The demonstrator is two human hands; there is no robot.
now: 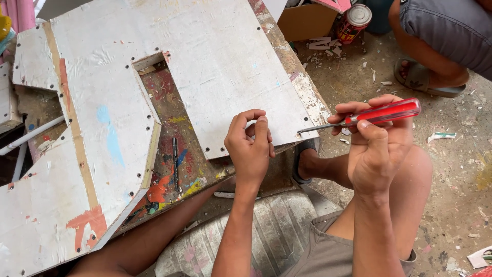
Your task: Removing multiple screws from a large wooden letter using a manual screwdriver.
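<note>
The left hand (251, 146) rested curled and holding nothing on the near edge of the white panel (225, 61), fingers bent against the board. Just right of that panel's near corner, the right hand (376, 149) was clamped around a red-handled screwdriver (366, 117), its metal tip touching the panel's edge. Beyond the panel's right side, a tin can (353, 21) stood on the littered floor (461, 169), near another person's sandalled foot (425, 79).
</note>
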